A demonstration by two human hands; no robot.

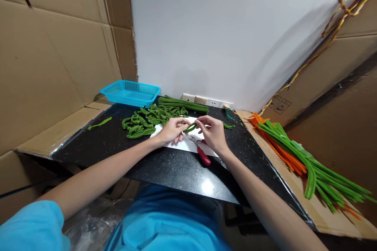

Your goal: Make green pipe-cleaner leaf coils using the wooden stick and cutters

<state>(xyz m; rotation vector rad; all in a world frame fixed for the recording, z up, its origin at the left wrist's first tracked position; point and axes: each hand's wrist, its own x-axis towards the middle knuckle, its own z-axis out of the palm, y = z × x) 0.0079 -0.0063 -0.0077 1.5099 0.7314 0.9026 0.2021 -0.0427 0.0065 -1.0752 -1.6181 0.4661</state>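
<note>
Between my two hands is a short dark green pipe cleaner (190, 128), bent into a curve. The fingertips of my left hand (173, 130) pinch its left end, and my right hand (212, 129) pinches the right end. Beneath them lies a white sheet (179, 144) on the black table. Pliers with red handles (203, 156) rest on the sheet below my right hand, their jaws partly in view. Left of my hands spreads a pile of looped dark green pipe cleaner pieces (153, 117). Another green piece (228, 125) lies just beyond my right hand.
A blue plastic basket (129, 100) stands at the back left. Straight green pipe cleaners (182, 104) lie along the wall by a socket strip (203, 100). Orange stems (279, 151) and bright green stems (318, 168) rest on cardboard at right. A light green strip (100, 123) lies left.
</note>
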